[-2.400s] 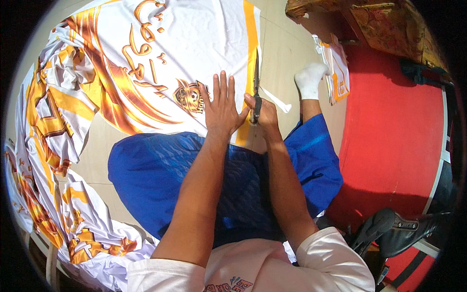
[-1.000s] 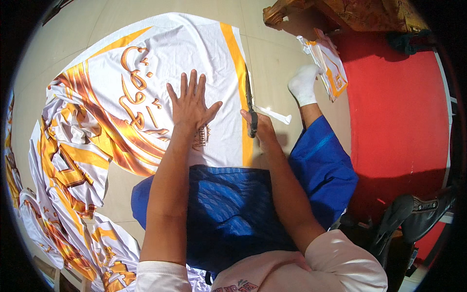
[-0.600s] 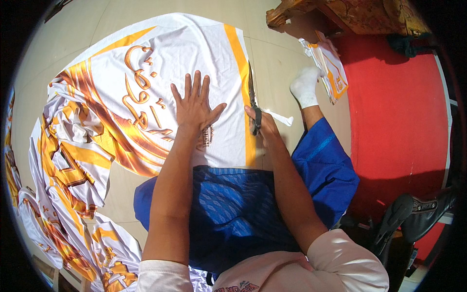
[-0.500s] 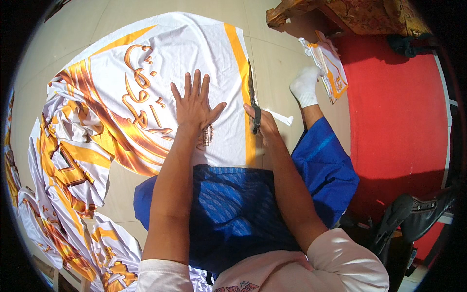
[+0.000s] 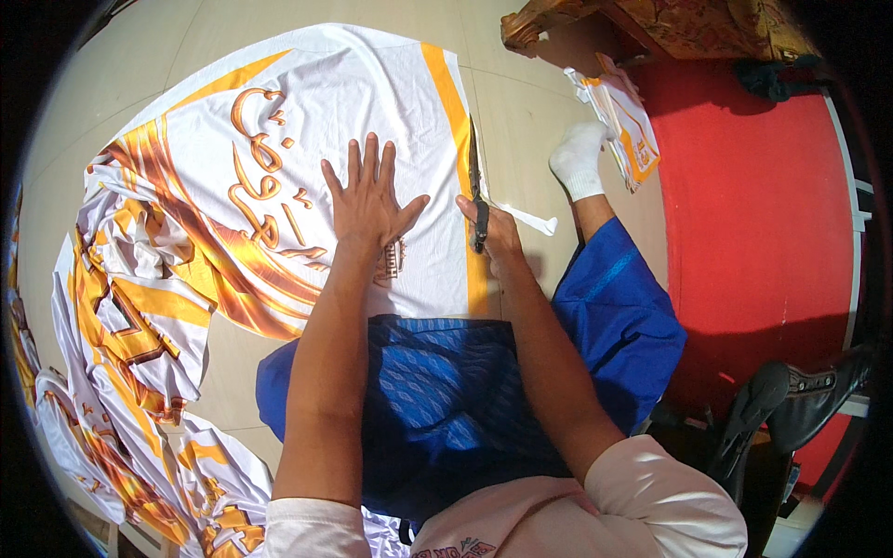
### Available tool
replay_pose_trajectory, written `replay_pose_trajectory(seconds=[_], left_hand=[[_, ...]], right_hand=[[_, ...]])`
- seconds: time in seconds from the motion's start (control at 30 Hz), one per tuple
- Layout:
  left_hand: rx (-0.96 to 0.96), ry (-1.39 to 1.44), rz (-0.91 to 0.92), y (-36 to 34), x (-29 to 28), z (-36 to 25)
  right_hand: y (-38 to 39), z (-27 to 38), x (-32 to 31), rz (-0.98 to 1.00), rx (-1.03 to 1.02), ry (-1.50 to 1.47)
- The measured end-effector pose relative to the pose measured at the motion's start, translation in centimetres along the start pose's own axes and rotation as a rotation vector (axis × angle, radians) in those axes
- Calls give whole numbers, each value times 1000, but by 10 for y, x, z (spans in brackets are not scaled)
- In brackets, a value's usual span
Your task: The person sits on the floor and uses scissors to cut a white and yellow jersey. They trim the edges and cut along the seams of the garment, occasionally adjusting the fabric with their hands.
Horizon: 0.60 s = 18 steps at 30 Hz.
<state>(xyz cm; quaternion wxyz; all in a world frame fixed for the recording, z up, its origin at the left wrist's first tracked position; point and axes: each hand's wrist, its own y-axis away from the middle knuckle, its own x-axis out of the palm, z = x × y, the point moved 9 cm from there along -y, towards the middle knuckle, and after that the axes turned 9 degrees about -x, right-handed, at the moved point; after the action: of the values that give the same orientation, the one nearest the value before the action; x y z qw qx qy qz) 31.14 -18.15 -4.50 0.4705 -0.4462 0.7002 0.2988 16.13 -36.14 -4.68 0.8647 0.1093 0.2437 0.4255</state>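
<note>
A white fabric panel (image 5: 372,93) with a yellow border and printed orange lettering lies spread on the floor before me. My left hand (image 5: 370,205) presses flat on it, fingers spread. At the panel's right edge my right hand (image 5: 498,232) grips the dark handles of a pair of scissors (image 5: 481,223). Their blades point away from me along the yellow border. A thin white cut strip (image 5: 526,218) trails from the edge to the right of the scissors.
Crumpled white and yellow printed fabric (image 5: 139,307) is heaped at the left. Folded fabric pieces (image 5: 623,126) lie beyond my socked foot (image 5: 579,160). A red mat (image 5: 758,214) covers the right side, with black shoes (image 5: 800,405) at lower right and carved furniture (image 5: 651,23) at the top.
My right hand and the scissors have shifted slightly left, with the handles turned a little. The left hand stays flat on the fabric. The whole view has drifted slightly.
</note>
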Motion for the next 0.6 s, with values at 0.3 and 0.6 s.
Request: replay_pose_trajectory(seconds=[0.3, 0.6], left_hand=[[1, 13, -6, 1, -2, 0], [0, 11, -22, 2, -1, 1]], right_hand=[[3, 0, -6, 26, 75, 57], [-11, 3, -13, 24, 53, 234]])
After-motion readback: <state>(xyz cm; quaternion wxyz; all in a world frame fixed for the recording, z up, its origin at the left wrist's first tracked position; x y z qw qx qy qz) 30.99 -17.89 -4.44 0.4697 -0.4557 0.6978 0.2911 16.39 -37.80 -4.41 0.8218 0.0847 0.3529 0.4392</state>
